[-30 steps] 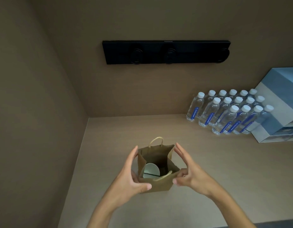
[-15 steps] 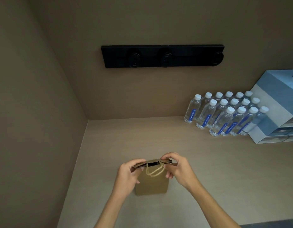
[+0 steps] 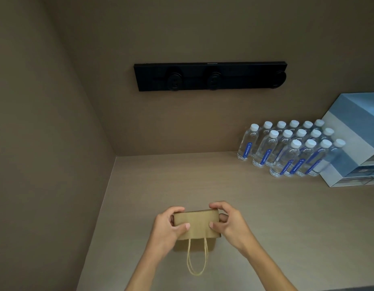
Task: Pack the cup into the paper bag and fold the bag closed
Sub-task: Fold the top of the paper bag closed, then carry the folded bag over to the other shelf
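A small brown paper bag [image 3: 197,224] stands on the beige counter [image 3: 266,217], near its front edge. Its top is folded over toward me, and the two paper handles [image 3: 196,260] hang down the front. My left hand [image 3: 168,228] pinches the fold at its left end, thumb on the front face. At the right end my right hand [image 3: 229,222] pinches the same fold. The cup is hidden inside the bag.
Several water bottles [image 3: 287,148] with white caps stand at the back right, beside a blue and white box [image 3: 356,141]. A black bar [image 3: 210,76] is fixed on the back wall. A side wall [image 3: 45,143] borders the counter on the left.
The bag was open with the cup showing inside. Both hands pressed its mouth shut, then folded the top down toward me, so the handles now hang in front.
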`<action>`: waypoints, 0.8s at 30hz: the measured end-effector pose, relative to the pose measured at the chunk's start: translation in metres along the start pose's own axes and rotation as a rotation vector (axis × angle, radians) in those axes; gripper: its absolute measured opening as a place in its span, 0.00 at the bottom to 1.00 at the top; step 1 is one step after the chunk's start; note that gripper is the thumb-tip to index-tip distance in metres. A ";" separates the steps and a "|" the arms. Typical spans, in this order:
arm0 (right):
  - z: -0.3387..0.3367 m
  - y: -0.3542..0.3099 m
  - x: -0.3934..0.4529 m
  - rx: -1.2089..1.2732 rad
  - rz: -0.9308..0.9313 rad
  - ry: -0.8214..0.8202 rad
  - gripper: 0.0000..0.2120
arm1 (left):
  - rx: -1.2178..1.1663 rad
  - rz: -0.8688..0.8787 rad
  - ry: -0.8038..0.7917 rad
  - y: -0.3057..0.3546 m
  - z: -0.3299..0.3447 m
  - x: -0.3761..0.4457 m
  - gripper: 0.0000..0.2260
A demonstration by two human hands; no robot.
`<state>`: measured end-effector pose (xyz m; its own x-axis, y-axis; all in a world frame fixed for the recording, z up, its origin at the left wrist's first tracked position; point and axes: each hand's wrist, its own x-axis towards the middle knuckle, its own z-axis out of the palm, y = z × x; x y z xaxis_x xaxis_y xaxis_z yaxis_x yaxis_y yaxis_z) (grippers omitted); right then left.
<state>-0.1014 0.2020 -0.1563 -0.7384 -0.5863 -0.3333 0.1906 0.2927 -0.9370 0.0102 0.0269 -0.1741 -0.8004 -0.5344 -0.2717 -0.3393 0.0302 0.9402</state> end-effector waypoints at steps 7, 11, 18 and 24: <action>0.014 0.011 0.000 -0.208 0.004 0.234 0.18 | 0.173 0.011 0.160 -0.012 0.006 0.000 0.14; 0.020 0.019 -0.003 -0.094 0.013 0.281 0.10 | 0.095 0.013 0.178 -0.020 0.004 0.000 0.09; 0.021 0.027 -0.027 -0.052 -0.042 0.405 0.07 | 0.044 0.072 0.119 -0.033 0.006 -0.009 0.11; -0.018 0.041 -0.093 -0.004 -0.114 0.542 0.04 | -0.049 0.213 -0.131 0.001 0.041 -0.032 0.04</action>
<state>-0.0363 0.2825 -0.1619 -0.9817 -0.1415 -0.1276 0.0885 0.2542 -0.9631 0.0157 0.0788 -0.1728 -0.9097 -0.4061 -0.0874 -0.1340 0.0877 0.9871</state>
